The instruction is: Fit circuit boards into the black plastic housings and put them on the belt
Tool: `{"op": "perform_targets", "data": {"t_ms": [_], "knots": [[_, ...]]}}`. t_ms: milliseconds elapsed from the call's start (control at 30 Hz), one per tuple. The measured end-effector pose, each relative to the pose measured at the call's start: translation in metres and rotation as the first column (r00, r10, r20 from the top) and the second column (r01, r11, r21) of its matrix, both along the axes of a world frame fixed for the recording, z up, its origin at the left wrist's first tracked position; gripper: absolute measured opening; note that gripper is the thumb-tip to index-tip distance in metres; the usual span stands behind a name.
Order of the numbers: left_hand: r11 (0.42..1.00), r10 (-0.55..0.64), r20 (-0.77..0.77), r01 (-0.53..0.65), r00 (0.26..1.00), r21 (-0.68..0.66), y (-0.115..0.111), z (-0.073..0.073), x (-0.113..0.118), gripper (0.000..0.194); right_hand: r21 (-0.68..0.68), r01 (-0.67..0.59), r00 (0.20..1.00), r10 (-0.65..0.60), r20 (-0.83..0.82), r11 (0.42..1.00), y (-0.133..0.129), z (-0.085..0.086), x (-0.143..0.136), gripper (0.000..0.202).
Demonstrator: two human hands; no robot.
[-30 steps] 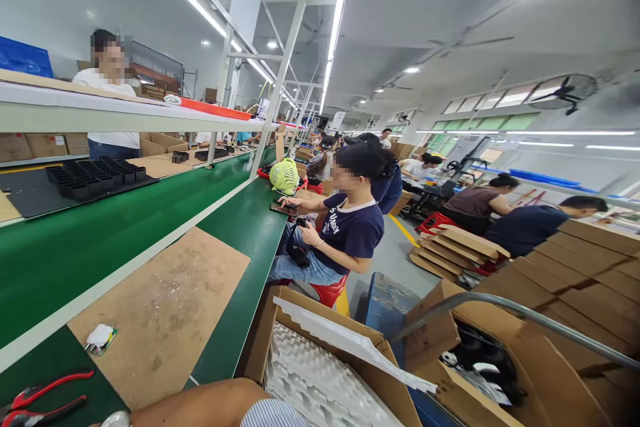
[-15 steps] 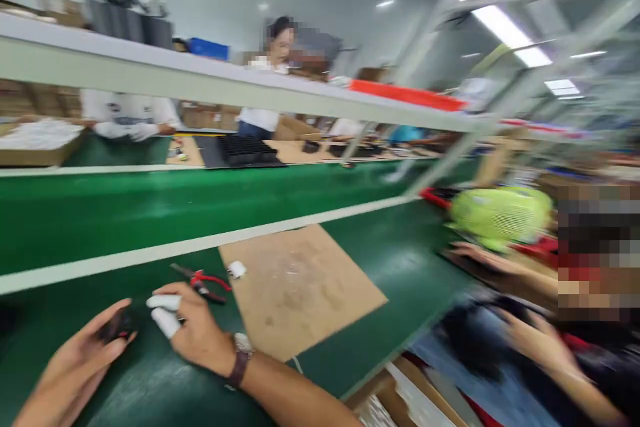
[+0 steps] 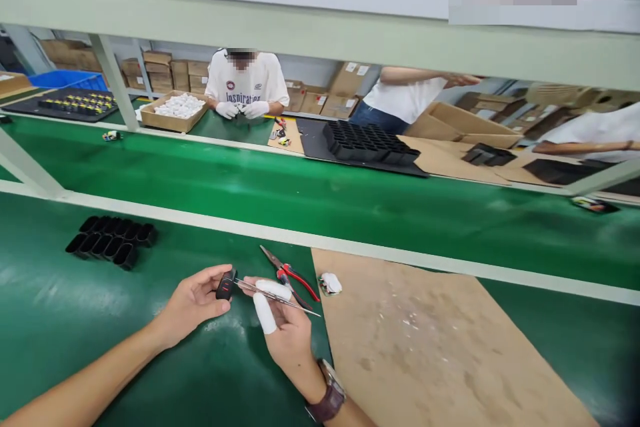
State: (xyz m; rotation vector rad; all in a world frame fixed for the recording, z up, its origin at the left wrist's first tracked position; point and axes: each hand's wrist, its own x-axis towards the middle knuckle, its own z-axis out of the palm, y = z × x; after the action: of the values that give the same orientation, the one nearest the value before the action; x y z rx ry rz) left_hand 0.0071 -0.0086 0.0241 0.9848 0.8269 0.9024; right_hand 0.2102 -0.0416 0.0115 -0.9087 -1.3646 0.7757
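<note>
In my left hand (image 3: 193,300) is a small black plastic housing (image 3: 226,287) with red marks on its face, pinched between thumb and fingers. My right hand (image 3: 295,340) grips thin metal tweezers (image 3: 293,303), whose tips reach the housing's right edge; whether they touch inside it I cannot tell. White finger cots (image 3: 265,312) cover the right thumb and a finger. Just behind the right hand lie red-handled pliers (image 3: 287,271) on the green bench. A small white-wrapped part (image 3: 330,283) rests at the left edge of a brown board (image 3: 425,340).
Several black open cups (image 3: 113,240) stand in rows to the left. A pale rail (image 3: 200,220) separates my bench from a green belt (image 3: 240,170). Beyond it, a gloved co-worker (image 3: 245,83) sits beside a box of white parts (image 3: 175,121) and black trays (image 3: 370,143).
My view has swung left, so the co-worker on the right is out of frame and the black cups show. Both hands are closer together, with the tweezers now visible at the housing.
</note>
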Motion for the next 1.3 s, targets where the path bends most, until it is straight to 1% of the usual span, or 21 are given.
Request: {"op": "perform_targets", "data": {"t_ms": [67, 167, 300, 500, 600, 667, 733, 800, 867, 933, 1000, 1033, 1067, 1100, 1133, 1167, 1200, 1233, 1300], "knots": [[1.000, -0.013, 0.022, 0.013, 1.000, 0.009, -0.001, -0.003, 0.001, 0.065, -0.040, -0.046, 0.999, 0.045, -0.030, 0.998, -0.003, 0.001, 0.000, 0.022], [0.999, -0.012, 0.018, 0.011, 1.000, 0.032, -0.001, -0.007, 0.002, 0.064, -0.079, -0.073, 0.997, 0.072, -0.012, 0.994, -0.005, 0.003, 0.001, 0.021], [0.999, -0.010, 0.000, 0.010, 1.000, 0.033, 0.000, -0.010, 0.000, 0.063, -0.082, -0.055, 0.998, 0.055, -0.004, 0.995, -0.006, 0.002, 0.001, 0.020], [1.000, -0.023, -0.020, 0.023, 1.000, 0.009, 0.000, -0.008, 0.000, 0.065, -0.083, -0.059, 0.997, 0.062, 0.034, 0.995, -0.006, -0.005, 0.000, 0.023], [1.000, -0.018, -0.023, 0.019, 1.000, 0.021, 0.000, -0.009, 0.000, 0.066, -0.078, -0.055, 0.994, 0.062, 0.091, 0.995, -0.004, -0.009, 0.004, 0.024], [0.999, 0.010, -0.038, -0.008, 0.999, 0.039, 0.001, -0.012, 0.000, 0.069, -0.037, -0.013, 0.978, 0.021, 0.207, 0.999, 0.000, -0.009, 0.010, 0.027], [0.998, 0.047, -0.072, -0.043, 0.996, 0.055, 0.002, -0.015, -0.002, 0.073, 0.068, -0.002, 0.928, -0.023, 0.371, 0.998, 0.005, -0.007, 0.019, 0.035], [0.993, 0.088, -0.135, -0.076, 0.987, 0.096, 0.005, -0.018, -0.004, 0.073, 0.178, -0.043, 0.859, -0.055, 0.510, 0.983, 0.009, -0.004, 0.029, 0.047], [0.972, 0.157, -0.229, -0.109, 0.961, 0.207, 0.006, -0.017, -0.007, 0.066, 0.264, -0.090, 0.780, -0.097, 0.619, 0.960, 0.014, -0.002, 0.038, 0.058], [0.929, 0.247, -0.342, -0.121, 0.906, 0.349, 0.007, -0.015, -0.011, 0.058, 0.324, -0.118, 0.652, -0.173, 0.738, 0.939, 0.018, -0.003, 0.043, 0.063], [0.892, 0.305, -0.429, -0.097, 0.851, 0.441, 0.006, -0.013, -0.013, 0.055, 0.355, -0.146, 0.494, -0.243, 0.835, 0.924, 0.023, -0.008, 0.044, 0.060], [0.891, 0.303, -0.456, -0.079, 0.837, 0.448, 0.005, -0.012, -0.013, 0.054, 0.353, -0.153, 0.427, -0.260, 0.866, 0.923, 0.025, -0.011, 0.044, 0.058], [0.899, 0.285, -0.466, -0.065, 0.838, 0.434, 0.004, -0.011, -0.012, 0.054, 0.348, -0.160, 0.380, -0.267, 0.886, 0.924, 0.027, -0.014, 0.043, 0.054], [0.912, 0.256, -0.454, -0.057, 0.853, 0.406, 0.003, -0.011, -0.011, 0.053, 0.340, -0.167, 0.356, -0.265, 0.896, 0.925, 0.028, -0.016, 0.042, 0.052], [0.926, 0.221, -0.424, -0.053, 0.879, 0.373, 0.002, -0.012, -0.010, 0.052, 0.333, -0.173, 0.358, -0.256, 0.898, 0.927, 0.028, -0.017, 0.041, 0.051], [0.939, 0.187, -0.378, -0.051, 0.907, 0.340, 0.002, -0.012, -0.009, 0.051, 0.325, -0.173, 0.390, -0.239, 0.890, 0.930, 0.028, -0.017, 0.039, 0.051], [0.948, 0.158, -0.321, -0.052, 0.934, 0.315, 0.001, -0.013, -0.007, 0.050, 0.314, -0.170, 0.448, -0.211, 0.869, 0.934, 0.026, -0.016, 0.036, 0.053], [0.953, 0.138, -0.254, -0.058, 0.957, 0.298, 0.001, -0.014, -0.006, 0.051, 0.294, -0.166, 0.526, -0.168, 0.834, 0.941, 0.024, -0.013, 0.034, 0.054], [0.961, 0.100, -0.124, -0.064, 0.987, 0.269, 0.000, -0.015, -0.004, 0.055, 0.215, -0.163, 0.684, -0.047, 0.728, 0.963, 0.018, -0.007, 0.027, 0.053]]}}
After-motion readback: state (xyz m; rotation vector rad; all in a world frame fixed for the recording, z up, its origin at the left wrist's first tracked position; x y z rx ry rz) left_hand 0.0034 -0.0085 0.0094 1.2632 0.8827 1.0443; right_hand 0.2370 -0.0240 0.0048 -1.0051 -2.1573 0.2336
